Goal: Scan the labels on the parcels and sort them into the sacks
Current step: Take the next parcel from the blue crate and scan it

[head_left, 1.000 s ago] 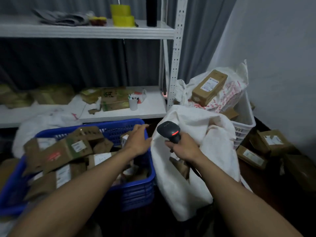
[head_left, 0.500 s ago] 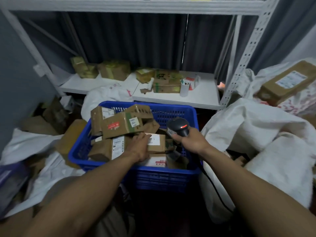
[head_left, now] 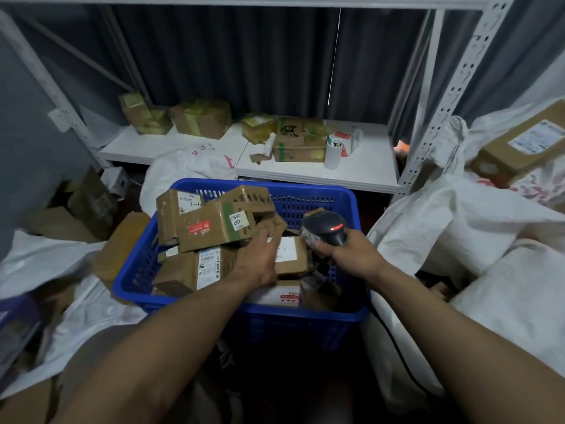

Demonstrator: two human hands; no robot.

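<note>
Clearly I was far from done: the basket (head_left: 308, 191) held a heap of parcels (head_left: 214, 228), unsorted as far as I could judge. My right hand (head_left: 351, 255) gripped the scanner (head_left: 328, 229), red light on, above the heap. My left hand (head_left: 260, 261) lay on a small parcel (head_left: 292, 255); whether it gripped, I could not tell. Sacks (head_left: 458, 228) waited on both sides.

A white metal shelving rack (head_left: 452, 96) stands against the rear of the room. Its perforated upright (head_left: 428, 142) rises on the right. A diagonal brace (head_left: 76, 53) crosses the left end. The lower shelf (head_left: 367, 175) is a flat white board, and the edge of the upper shelf (head_left: 275, 0) runs along the top. A dark pleated curtain (head_left: 244, 62) hangs behind the rack, with one thin bright slit (head_left: 334, 56) of light. A grey wall (head_left: 27, 148) closes the left side. Lighting is dim.
</note>
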